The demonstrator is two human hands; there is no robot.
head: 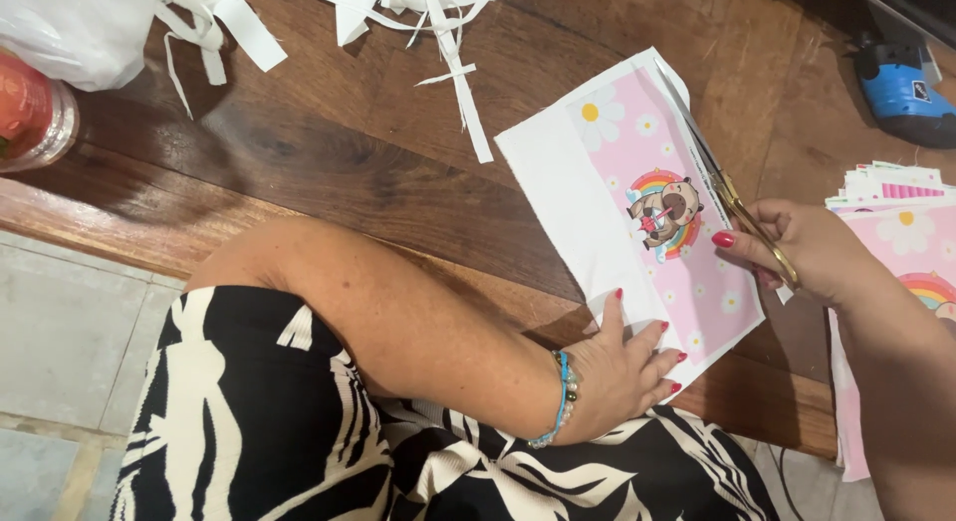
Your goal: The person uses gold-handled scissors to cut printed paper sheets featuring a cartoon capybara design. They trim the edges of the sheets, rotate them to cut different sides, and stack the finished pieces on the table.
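A printed sheet (pixel 597 192) lies on the dark wooden table (pixel 339 152); it has a white margin and a pink panel with daisies and a cartoon animal under a rainbow. My left hand (pixel 622 367) presses flat on the sheet's near corner, fingers spread. My right hand (pixel 807 247) grips gold-handled scissors (pixel 712 167) whose blades run along the pink panel's right edge, cutting a thin strip from it.
Several white paper strips (pixel 438 43) lie scattered at the table's far side. A stack of similar pink printed sheets (pixel 896 212) sits at the right. A blue tool (pixel 901 83) lies far right, a white bag (pixel 70 28) and a clear container (pixel 30 113) far left.
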